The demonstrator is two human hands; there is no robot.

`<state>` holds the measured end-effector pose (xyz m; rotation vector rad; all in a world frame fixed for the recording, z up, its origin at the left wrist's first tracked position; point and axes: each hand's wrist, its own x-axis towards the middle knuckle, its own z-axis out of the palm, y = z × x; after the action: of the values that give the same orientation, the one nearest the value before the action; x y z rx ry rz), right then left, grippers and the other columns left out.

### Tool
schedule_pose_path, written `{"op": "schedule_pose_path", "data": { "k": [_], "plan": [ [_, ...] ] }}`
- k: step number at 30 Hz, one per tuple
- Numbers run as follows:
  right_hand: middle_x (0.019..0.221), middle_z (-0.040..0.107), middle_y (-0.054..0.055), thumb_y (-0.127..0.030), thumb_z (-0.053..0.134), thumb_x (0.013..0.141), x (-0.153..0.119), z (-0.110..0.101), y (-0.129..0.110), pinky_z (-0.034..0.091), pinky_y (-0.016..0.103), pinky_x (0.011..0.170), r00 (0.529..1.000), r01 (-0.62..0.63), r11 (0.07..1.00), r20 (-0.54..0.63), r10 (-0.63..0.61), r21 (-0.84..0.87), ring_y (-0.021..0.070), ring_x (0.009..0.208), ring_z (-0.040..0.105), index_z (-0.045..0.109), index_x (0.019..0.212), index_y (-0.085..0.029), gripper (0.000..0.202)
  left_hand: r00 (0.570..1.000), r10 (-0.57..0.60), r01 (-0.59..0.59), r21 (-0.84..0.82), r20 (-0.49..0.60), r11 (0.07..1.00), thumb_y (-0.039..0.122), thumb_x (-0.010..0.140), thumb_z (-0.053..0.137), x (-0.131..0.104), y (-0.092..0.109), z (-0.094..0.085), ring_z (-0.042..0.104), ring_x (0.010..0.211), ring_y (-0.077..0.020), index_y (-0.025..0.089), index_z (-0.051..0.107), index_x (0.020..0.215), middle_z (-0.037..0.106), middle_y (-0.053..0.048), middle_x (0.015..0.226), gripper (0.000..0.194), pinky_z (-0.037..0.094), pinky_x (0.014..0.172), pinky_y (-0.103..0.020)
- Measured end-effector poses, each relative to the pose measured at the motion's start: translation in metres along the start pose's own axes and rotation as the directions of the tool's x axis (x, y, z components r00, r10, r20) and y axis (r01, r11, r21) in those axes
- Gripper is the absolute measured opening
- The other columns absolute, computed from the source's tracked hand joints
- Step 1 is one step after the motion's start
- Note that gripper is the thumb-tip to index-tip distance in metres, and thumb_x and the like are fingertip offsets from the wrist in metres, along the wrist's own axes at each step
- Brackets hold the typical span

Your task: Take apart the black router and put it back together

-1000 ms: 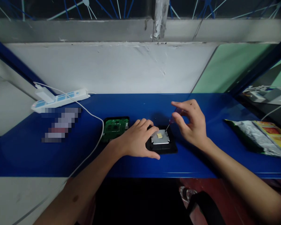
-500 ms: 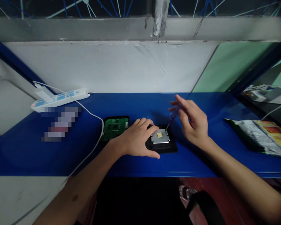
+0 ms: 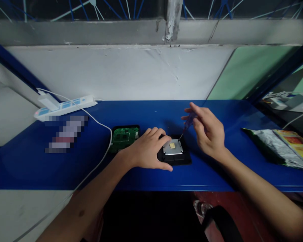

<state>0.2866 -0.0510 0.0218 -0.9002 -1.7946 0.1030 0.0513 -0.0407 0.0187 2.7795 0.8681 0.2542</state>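
Note:
My right hand (image 3: 209,131) pinches a screwdriver (image 3: 189,121) with a translucent purple handle, its tip at the upper right corner of a silver metal plate (image 3: 178,150). A small beige square pad (image 3: 172,145) sits on the plate, which lies in a black casing (image 3: 187,160). Fingers spread, my left hand (image 3: 151,148) rests against the left side of that casing and hides part of it. Just left of this hand, a green circuit board (image 3: 123,135) lies in another black shell, its lower right part covered by my hand and wrist.
A white power strip (image 3: 73,105) with a plugged-in adapter stands at the back left, its white cable (image 3: 101,123) crossing the blue table (image 3: 151,181). A blurred-out item (image 3: 67,134) lies at left. A shiny food packet (image 3: 280,146) is at right.

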Motion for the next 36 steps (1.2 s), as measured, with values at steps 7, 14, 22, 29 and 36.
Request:
{"op": "schedule_pose_path", "data": {
  "k": [7,14,22,29,36],
  "plan": [
    [0.092,0.056,0.003,-0.023,0.068,0.090,0.0015,0.0017,0.0007,0.061,0.035,0.064,0.997,-0.023,0.998,-0.079,0.018,-0.063,0.0172,0.081,0.060,0.066,0.125,-0.036,0.038,1.000,0.007,-0.007,-0.002,-0.004,1.000,0.077,0.068,0.073,0.0006,-0.0002,0.0003,0.049,0.114,-0.0326,0.020,0.055,0.130,0.054,-0.012,0.125,0.087,0.038,0.101,-0.045],
    [0.110,0.060,0.007,-0.025,0.051,0.098,0.0008,0.0003,0.0008,0.061,0.042,0.076,0.999,-0.043,0.998,-0.016,0.042,-0.051,0.0204,0.093,0.066,0.060,0.134,-0.034,0.038,1.000,0.006,-0.006,0.001,0.001,1.000,0.077,0.068,0.073,0.0004,-0.0006,0.0008,0.049,0.114,-0.0323,0.020,0.054,0.132,0.053,-0.012,0.125,0.088,0.037,0.101,-0.046],
    [0.124,0.064,0.007,-0.016,0.040,0.100,-0.0009,-0.0010,0.0014,0.060,0.043,0.083,0.999,-0.031,0.998,0.035,0.030,0.046,0.0187,0.092,0.071,0.046,0.147,-0.034,0.051,1.000,0.005,-0.005,0.012,-0.001,1.000,0.077,0.069,0.072,0.0002,0.0002,0.0001,0.049,0.114,-0.0314,0.020,0.054,0.132,0.053,-0.011,0.125,0.087,0.038,0.101,-0.044],
    [0.102,0.062,0.004,-0.018,0.060,0.093,-0.0016,0.0038,0.0015,0.062,0.036,0.070,0.995,-0.087,0.994,-0.036,0.090,0.066,0.0159,0.079,0.067,0.052,0.140,-0.032,0.050,1.000,0.009,-0.009,0.012,-0.003,1.000,0.077,0.069,0.072,-0.0005,-0.0011,0.0013,0.049,0.115,-0.0320,0.020,0.054,0.131,0.053,-0.011,0.126,0.086,0.038,0.101,-0.046],
    [0.104,0.064,0.005,-0.021,0.059,0.095,0.0019,0.0007,-0.0032,0.062,0.034,0.070,0.998,-0.059,0.998,-0.020,0.059,-0.006,0.0163,0.084,0.068,0.062,0.127,-0.028,0.033,1.000,0.007,-0.007,0.013,-0.004,1.000,0.076,0.068,0.073,0.0003,-0.0004,0.0007,0.049,0.115,-0.0320,0.020,0.054,0.131,0.053,-0.011,0.125,0.086,0.038,0.101,-0.045]
  ]
}}
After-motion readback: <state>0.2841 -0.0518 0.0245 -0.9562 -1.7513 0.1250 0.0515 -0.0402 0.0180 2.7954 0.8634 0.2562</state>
